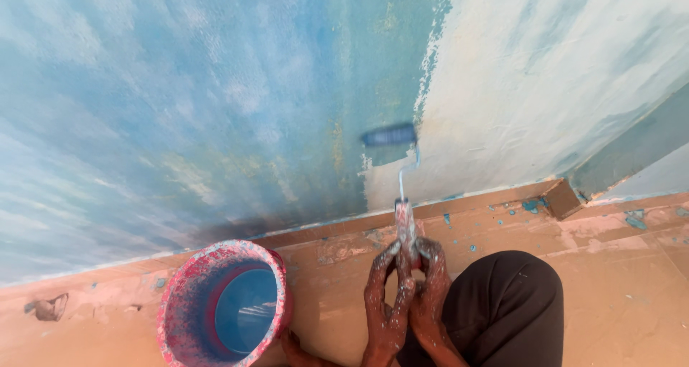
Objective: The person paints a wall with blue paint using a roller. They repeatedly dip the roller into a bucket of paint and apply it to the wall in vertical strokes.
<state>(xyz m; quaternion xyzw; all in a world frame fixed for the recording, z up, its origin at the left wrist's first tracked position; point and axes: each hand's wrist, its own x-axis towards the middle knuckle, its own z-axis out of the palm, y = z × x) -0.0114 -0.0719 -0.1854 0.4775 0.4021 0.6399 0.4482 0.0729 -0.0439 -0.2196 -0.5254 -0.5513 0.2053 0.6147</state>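
Both of my hands grip the paint-spattered handle of a paint roller (406, 220). My left hand (385, 295) and my right hand (429, 284) are clasped together low on the handle, flecked with paint. The roller's blue sleeve (389, 135) presses against the wall (215, 101), right at the border between fresh blue paint on the left and the pale unpainted part (517, 87) on the right. My bent knee in dark trousers (502, 302) sits just right of my hands.
A red bucket (176, 302), crusted with paint and holding blue paint, stands on the floor to my left. The tan tiled floor (624, 295) carries blue paint drips near the skirting. A wall corner juts out at the right.
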